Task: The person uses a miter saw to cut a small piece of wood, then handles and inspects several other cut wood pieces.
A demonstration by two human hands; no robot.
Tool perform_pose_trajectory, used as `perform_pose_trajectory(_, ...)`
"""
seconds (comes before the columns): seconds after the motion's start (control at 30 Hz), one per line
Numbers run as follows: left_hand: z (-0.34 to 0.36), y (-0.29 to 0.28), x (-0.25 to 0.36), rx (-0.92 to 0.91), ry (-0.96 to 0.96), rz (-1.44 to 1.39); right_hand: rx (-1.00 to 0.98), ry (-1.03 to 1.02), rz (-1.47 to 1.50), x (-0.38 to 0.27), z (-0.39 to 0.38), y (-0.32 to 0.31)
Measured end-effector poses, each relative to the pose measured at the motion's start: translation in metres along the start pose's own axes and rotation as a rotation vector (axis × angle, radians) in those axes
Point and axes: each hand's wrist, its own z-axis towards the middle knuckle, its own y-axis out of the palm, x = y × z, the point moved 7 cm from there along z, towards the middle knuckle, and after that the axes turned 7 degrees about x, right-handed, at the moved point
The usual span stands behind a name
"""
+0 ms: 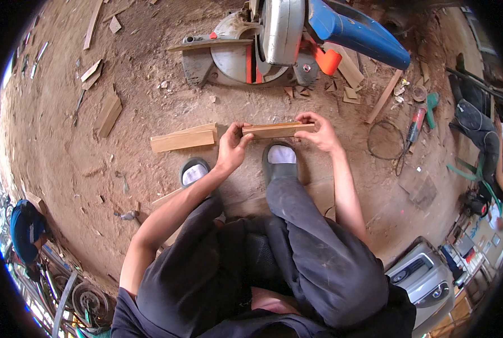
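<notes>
A short stack of thin wooden strips (pixel 276 132) lies level between my two hands, just above the ground in front of my right foot. My left hand (pixel 233 145) pinches its left end, thumb at the near side and fingers curled behind. At the other end my right hand (pixel 320 133) grips with thumb and fingers. Close to the left hand, another bundle of similar wooden pieces (pixel 184 139) rests on the dirt. Beyond the hands stands a mitre saw (pixel 262 50) with a blue handle (pixel 358 31).
Wood offcuts (pixel 110 114) lie scattered on the dirt floor. To the right are a red and grey power tool (pixel 416 125) and its coiled cord (pixel 386 139). A hammer (pixel 128 215) lies at left. Another person (pixel 479 129) is at the far right, near a grey machine (pixel 423 276).
</notes>
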Motion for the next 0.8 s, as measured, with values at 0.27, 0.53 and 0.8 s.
perform_pose_trajectory(0.27,-0.022,0.031,0.025,-0.325,-0.104,-0.094,0.02,-0.001,0.296,-0.022,-0.014,-0.022)
perform_pose_trajectory(0.53,-0.045,0.051,0.05,-0.635,-0.187,0.23,-0.111,0.085,0.19,-0.049,-0.009,0.01)
perform_pose_trajectory(0.8,-0.028,0.028,0.062,-0.426,-0.015,0.469,-0.128,0.049,0.141,-0.063,0.009,0.047)
